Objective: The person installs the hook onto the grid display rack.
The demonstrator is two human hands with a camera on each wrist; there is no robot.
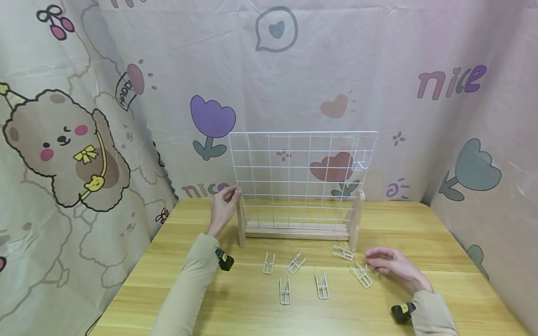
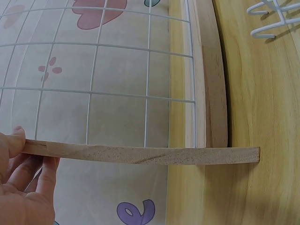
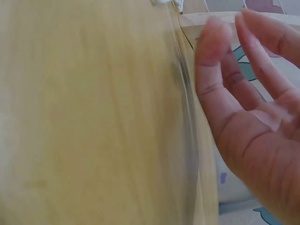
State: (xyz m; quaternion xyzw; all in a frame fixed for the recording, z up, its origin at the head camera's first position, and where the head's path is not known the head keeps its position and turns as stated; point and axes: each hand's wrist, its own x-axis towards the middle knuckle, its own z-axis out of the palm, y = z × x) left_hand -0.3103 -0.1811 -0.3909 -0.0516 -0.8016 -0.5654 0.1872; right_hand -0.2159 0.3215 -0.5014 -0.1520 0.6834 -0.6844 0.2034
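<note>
Six white wire hooks [image 1: 322, 286] loose on table [image 1: 244, 303], 4 to 6 o'clock in head view. Right hand [image 1: 395, 267] at 4 o'clock, fingers loosely curved, holding nothing, just beside one hook [image 1: 362, 276]. Left hand [image 1: 222, 207], 8 o'clock, pinching wooden post [image 2: 140, 154] of grid rack [image 1: 297, 233]. Seventh hook [image 1: 358, 164] hanging at rack's 2 o'clock.

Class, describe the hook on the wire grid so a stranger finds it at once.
On the wood-grain table stands a white wire grid. Near its upper right corner in the head view is a small white hook. It alone hangs there; the six others lie on the table.
</note>
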